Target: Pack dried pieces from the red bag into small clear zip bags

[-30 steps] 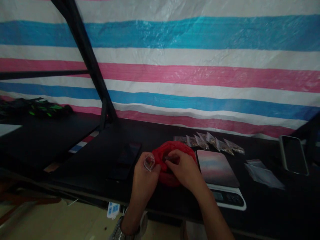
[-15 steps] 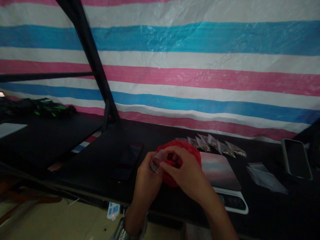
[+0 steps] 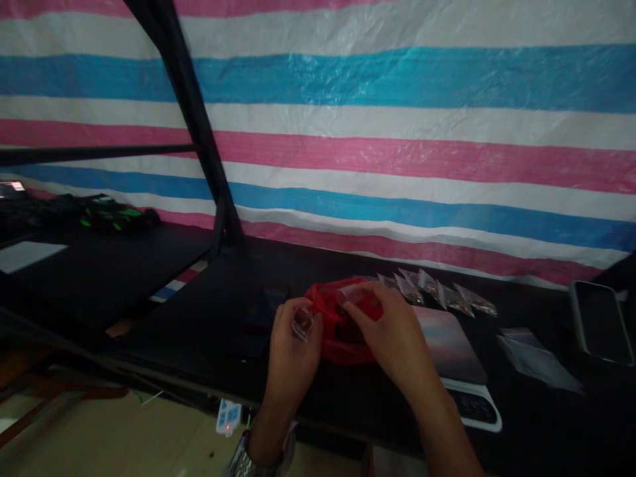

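My left hand [image 3: 294, 344] is closed around a small clear plastic bag [image 3: 302, 322], whose mouth gapes upward. To its right lies a red plastic bag [image 3: 348, 354] with its top open; dark contents inside are too dim to name. Over that opening is my right hand [image 3: 390, 324], thumb and fingers pinching a small translucent plastic piece [image 3: 350, 291] whose exact shape I cannot make out. A kitchen scale [image 3: 454, 348] with a shiny plate sits beside the red bag, partly behind my right forearm.
Several filled small bags [image 3: 450, 298] lie along the back, with flat clear bags [image 3: 539, 358] at right. A phone [image 3: 601, 321] rests further right. A dark flat device [image 3: 253, 324] lies left; a black-green toy car [image 3: 116, 215] stands on the far-left table.
My right hand has moved right, from the small bag's mouth to over the red bag, carrying the translucent piece. My left hand keeps its hold. The view has shifted slightly.
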Demonstrator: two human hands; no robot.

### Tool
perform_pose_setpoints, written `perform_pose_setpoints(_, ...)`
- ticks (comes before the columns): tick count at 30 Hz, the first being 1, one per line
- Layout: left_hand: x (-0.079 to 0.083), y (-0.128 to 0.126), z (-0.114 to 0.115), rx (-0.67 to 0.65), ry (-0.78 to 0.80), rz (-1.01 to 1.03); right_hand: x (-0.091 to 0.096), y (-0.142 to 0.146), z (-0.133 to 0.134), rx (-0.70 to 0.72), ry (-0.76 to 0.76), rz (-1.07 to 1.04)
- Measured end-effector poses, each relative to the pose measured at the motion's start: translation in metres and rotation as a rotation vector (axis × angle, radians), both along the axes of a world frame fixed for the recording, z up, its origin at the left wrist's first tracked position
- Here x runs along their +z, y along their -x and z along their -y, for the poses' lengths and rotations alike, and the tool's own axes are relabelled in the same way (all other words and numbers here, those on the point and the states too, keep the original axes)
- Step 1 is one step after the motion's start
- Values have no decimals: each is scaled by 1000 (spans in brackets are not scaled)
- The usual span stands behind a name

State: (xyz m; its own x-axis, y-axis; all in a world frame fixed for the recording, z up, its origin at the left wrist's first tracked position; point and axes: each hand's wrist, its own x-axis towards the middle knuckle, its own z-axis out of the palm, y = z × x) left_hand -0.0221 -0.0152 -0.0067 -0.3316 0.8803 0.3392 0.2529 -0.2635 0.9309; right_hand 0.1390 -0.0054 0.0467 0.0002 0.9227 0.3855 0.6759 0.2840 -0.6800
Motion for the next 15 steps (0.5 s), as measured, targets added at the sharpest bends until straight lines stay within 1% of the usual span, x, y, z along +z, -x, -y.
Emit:
perform_pose_setpoints(3,5,3,1,83,-81,-17,-6,-9,-4,33,125,115)
perform_pose_setpoints(5,9,5,2,105,-108,-21,-7,-8,-3,54,127,113)
perform_pose_setpoints(7,10,6,4,95,-110,-28,-4,-3,1,104,92,41)
perform_pose_setpoints(9,10,5,5,70,-116,-52,2,4,7,192,89,-63)
perform_pose_setpoints(12,6,0,8,26,-153,-140,10,10,14,300,143,-170)
perform_pose_setpoints(15,4,-8,10,25,-206,-266,14,7,19,357,219,-193)
